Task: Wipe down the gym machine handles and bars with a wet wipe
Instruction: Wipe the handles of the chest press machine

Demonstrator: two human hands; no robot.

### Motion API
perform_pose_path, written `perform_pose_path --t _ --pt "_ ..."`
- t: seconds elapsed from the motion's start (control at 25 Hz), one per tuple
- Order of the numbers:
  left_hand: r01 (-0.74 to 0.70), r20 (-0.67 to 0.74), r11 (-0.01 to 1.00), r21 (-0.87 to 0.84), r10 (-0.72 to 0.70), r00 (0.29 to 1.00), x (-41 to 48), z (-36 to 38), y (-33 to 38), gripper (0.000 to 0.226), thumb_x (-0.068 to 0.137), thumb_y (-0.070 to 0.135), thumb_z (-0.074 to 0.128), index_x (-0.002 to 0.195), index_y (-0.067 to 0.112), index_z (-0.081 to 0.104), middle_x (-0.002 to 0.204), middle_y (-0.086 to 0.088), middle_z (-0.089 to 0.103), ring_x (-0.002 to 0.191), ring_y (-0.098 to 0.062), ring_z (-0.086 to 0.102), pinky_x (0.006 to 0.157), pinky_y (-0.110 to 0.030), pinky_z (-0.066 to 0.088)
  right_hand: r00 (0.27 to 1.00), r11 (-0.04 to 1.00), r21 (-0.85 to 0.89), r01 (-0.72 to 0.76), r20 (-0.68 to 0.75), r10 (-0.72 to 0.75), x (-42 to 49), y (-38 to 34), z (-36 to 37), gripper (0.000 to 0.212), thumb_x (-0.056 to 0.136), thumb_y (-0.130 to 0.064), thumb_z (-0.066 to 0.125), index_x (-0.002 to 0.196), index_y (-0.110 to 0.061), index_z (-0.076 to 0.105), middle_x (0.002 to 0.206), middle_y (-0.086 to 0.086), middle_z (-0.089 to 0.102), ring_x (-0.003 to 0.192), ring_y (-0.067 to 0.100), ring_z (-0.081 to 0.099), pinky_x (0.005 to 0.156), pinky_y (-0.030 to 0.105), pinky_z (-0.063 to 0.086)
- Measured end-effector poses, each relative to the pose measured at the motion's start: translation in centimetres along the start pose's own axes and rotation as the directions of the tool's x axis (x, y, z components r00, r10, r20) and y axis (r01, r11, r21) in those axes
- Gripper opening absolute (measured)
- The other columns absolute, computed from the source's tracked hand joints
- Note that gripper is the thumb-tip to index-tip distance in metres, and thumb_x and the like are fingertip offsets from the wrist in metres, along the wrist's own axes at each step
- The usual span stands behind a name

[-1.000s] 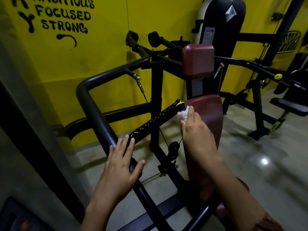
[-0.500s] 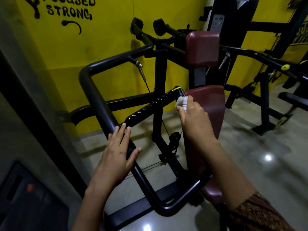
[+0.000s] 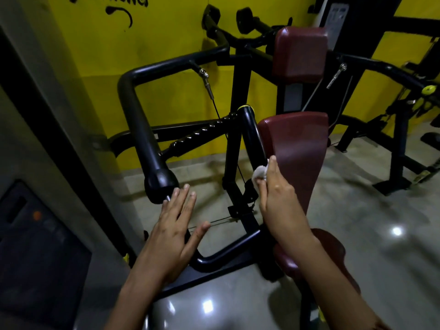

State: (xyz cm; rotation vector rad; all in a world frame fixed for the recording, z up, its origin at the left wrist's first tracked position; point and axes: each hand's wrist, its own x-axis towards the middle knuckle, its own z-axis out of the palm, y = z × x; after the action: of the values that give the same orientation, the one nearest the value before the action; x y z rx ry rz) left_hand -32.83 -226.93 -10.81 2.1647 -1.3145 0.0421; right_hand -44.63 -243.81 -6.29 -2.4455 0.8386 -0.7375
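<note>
right hand [image 3: 278, 206]: pinches crumpled white wet wipe [image 3: 260, 173] on smooth black bar [image 3: 251, 136];
left hand [image 3: 173, 234]: flat, empty;
risk: fingertip hold only; wipe may drop

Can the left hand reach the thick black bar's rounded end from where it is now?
Probably yes. The left hand is open, its fingers just short of the bar's rounded end, and nothing sits between them.
</note>
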Motion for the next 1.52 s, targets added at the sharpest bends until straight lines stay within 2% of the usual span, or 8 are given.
perform_pose_path --t 0.12,0.28,0.52,0.72,0.92,1.16,1.36,1.52 --pt "0.054 0.002 0.999 0.006 -0.054 0.999 -1.3 1.0 1.2 0.087 0.075 0.081 -0.004 0.144 0.029 0.005 0.152 0.016 -0.008 0.135 0.008 -0.021 0.109 -0.013 -0.016 0.989 0.990 0.045 0.132 -0.075 -0.128 -3.8 1.6 0.5 0.051 0.098 -0.009 0.041 0.145 -0.004 0.022 0.152 0.009 0.023 0.136 0.020 0.031 0.097 -0.007 0.009" --pt "0.090 -0.054 0.993 0.071 -0.086 0.995 -1.6 1.9 1.9 0.092 0.073 0.082 -0.005 0.144 0.024 0.004 0.151 0.013 -0.008 0.135 0.006 -0.024 0.107 -0.013 -0.020 0.952 0.955 -0.015 0.296 -0.071 -0.297 -6.4 2.9 2.0 0.047 0.097 -0.025 0.031 0.140 -0.006 0.034 0.149 0.005 0.032 0.143 0.009 0.006 0.115 0.018 0.000" --pt "0.093 -0.141 0.996 -0.003 -0.093 0.986 -2.5 2.7 2.1 0.083 0.087 0.070 0.011 0.145 0.010 0.021 0.152 0.006 0.010 0.139 0.005 -0.011 0.109 -0.010 -0.011 0.738 0.721 -0.261 0.642 -0.045 -0.674 -6.2 5.4 2.2 0.036 0.101 -0.024 0.029 0.108 -0.003 0.058 0.104 0.014 0.066 0.115 0.025 0.049 0.113 0.038 0.020" --pt "0.086 -0.187 0.996 -0.015 -0.087 0.979 -2.5 2.8 2.1 0.068 0.089 0.048 0.028 0.142 0.007 0.031 0.148 0.006 0.017 0.138 -0.001 0.002 0.109 -0.007 -0.004 0.820 0.848 -0.181 0.497 -0.220 -0.528 -7.4 3.1 4.8 0.037 0.099 -0.023 0.032 0.100 -0.002 0.062 0.099 0.012 0.066 0.108 0.024 0.054 0.113 0.037 0.021" --pt "0.079 -0.208 0.996 -0.031 -0.084 0.974 -2.5 3.0 1.7 0.066 0.088 0.046 0.030 0.142 0.007 0.033 0.147 0.006 0.020 0.139 -0.002 0.004 0.108 -0.004 -0.003 0.644 0.631 -0.256 0.732 -0.041 -0.764 -5.9 4.4 3.6 0.027 0.098 -0.029 0.035 0.109 -0.011 0.052 0.097 0.008 0.067 0.098 0.023 0.058 0.103 0.035 0.031" --pt "0.081 -0.227 0.995 -0.058 -0.093 0.969 -2.5 3.4 1.7 0.063 0.088 0.047 0.030 0.141 0.011 0.035 0.147 0.007 0.022 0.140 -0.004 0.005 0.112 -0.021 0.008 0.828 0.841 -0.178 0.510 -0.160 -0.537 -7.1 3.3 4.4 0.041 0.100 -0.032 0.027 0.105 -0.007 0.059 0.100 0.009 0.066 0.111 0.020 0.050 0.113 0.046 0.015" --pt "0.068 -0.227 0.997 -0.048 -0.077 0.971 -2.5 3.4 1.6 0.059 0.089 0.045 0.031 0.139 0.014 0.039 0.146 0.005 0.023 0.140 -0.007 0.007 0.110 -0.033 0.016 0.631 0.603 -0.237 0.762 0.060 -0.774 -5.7 4.7 3.1 0.032 0.099 -0.033 0.035 0.115 -0.015 0.056 0.104 0.003 0.065 0.105 0.019 0.055 0.102 0.037 0.029" --pt "0.075 -0.217 0.997 -0.014 -0.076 0.973 -2.6 3.0 1.8 0.063 0.087 0.049 0.030 0.138 0.014 0.042 0.146 0.005 0.021 0.139 -0.005 0.004 0.114 -0.032 0.009 0.716 0.718 -0.084 0.691 -0.050 -0.696 -4.4 7.5 0.2 0.034 0.097 -0.020 0.044 0.117 0.000 0.060 0.123 0.015 0.060 0.130 0.025 0.042 0.113 0.040 0.026"
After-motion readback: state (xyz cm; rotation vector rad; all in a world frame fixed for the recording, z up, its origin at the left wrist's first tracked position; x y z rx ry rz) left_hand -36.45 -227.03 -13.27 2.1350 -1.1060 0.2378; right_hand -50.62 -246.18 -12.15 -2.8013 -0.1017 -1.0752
